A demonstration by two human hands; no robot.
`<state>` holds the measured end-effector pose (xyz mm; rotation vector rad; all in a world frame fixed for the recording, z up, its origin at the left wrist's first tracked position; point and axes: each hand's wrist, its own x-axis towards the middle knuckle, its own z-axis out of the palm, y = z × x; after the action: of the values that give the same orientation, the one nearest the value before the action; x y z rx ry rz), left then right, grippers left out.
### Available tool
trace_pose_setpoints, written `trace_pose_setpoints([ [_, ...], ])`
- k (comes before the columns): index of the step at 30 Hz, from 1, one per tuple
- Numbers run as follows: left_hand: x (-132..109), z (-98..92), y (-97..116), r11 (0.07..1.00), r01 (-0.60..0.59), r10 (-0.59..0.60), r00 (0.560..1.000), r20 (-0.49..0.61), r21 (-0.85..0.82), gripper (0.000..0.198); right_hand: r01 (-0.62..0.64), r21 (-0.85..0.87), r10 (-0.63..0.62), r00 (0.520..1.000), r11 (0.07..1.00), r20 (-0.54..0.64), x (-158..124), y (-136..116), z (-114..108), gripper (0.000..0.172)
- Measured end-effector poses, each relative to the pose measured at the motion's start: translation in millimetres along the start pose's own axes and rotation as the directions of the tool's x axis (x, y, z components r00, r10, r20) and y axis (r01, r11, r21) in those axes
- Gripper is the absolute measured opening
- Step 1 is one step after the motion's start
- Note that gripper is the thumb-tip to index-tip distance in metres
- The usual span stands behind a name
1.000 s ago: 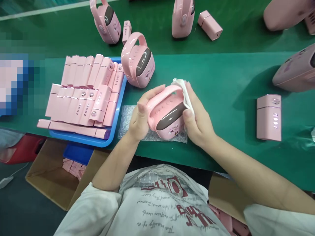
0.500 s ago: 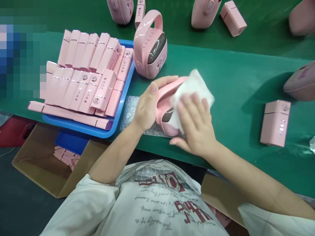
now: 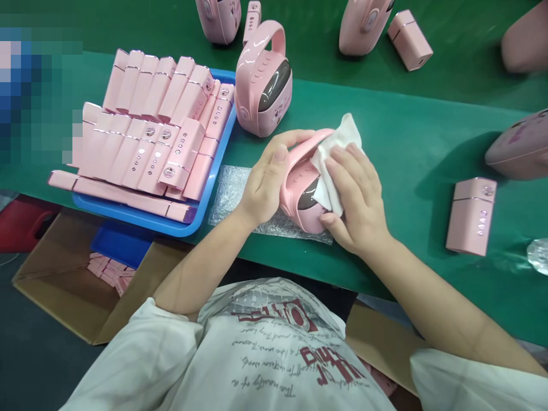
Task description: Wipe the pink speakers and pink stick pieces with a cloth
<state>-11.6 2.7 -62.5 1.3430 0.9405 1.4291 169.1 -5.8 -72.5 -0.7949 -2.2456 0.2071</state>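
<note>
Tilted over the green table, a pink portable speaker (image 3: 314, 220) with a loop handle and a dark window sits between my hands. My left hand (image 3: 266, 181) is closed around its handle side, thumb on top. In my right hand (image 3: 356, 200) a white cloth (image 3: 340, 136) is pressed against the speaker's right side, covering part of the dark window. The right thumb touches the speaker's lower edge. Clear bubble wrap (image 3: 229, 191) lies beneath. Just behind stands a second pink speaker (image 3: 266, 85), upright.
To the left, a blue tray (image 3: 180, 230) is stacked with pink square-sided microphones (image 3: 188, 154). More speakers (image 3: 520, 142) and a single microphone (image 3: 471, 217) stand at right. Others line the far side. Below the table edge is an open cardboard box (image 3: 55, 285).
My right hand has slid the cloth slightly, leaving more of the speaker's top and window showing. The speaker and both hands have shifted a little to the right in view.
</note>
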Motion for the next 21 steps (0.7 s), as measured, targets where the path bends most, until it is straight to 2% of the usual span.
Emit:
trace_pose_setpoints([
  [3,2,0.9,1,0.995,0.067,-0.066,0.998,0.022,-0.076,0.049,-0.111,0.126,0.114,0.993,0.986,-0.014,1,8,-1,0.068],
  [5,2,0.3,3,0.986,0.099,-0.093,0.995,0.048,-0.134,0.054,-0.232,0.231,0.234,0.972,0.945,0.017,0,12,-1,0.070],
  [8,0,-3.0,3,0.974,0.133,-0.118,0.989,0.091,-0.182,0.050,-0.444,0.364,0.442,0.892,0.819,0.094,-4,18,-1,0.071],
  [11,-2,-6.5,-1,0.968,0.160,-0.157,0.987,0.034,-0.193,0.041,-0.556,0.460,0.571,0.812,0.692,0.123,-4,19,0,0.067],
  [14,-1,-7.5,-3,0.961,0.198,-0.211,0.976,-0.050,-0.194,0.029,-0.550,0.641,0.609,0.777,0.536,0.157,0,16,0,0.061],
  [17,-1,-5.7,-1,0.942,0.255,-0.276,0.959,-0.068,-0.217,0.027,-0.462,0.845,0.602,0.766,0.269,0.227,7,12,-4,0.071],
  [18,-2,-4.8,0,0.927,0.294,-0.315,0.947,-0.059,-0.233,0.026,-0.441,0.876,0.609,0.754,0.194,0.246,8,12,-6,0.069],
  [21,-2,-2.6,6,0.857,0.423,-0.440,0.898,0.008,-0.294,0.026,-0.458,0.885,0.627,0.714,0.079,0.313,10,10,-13,0.036],
])
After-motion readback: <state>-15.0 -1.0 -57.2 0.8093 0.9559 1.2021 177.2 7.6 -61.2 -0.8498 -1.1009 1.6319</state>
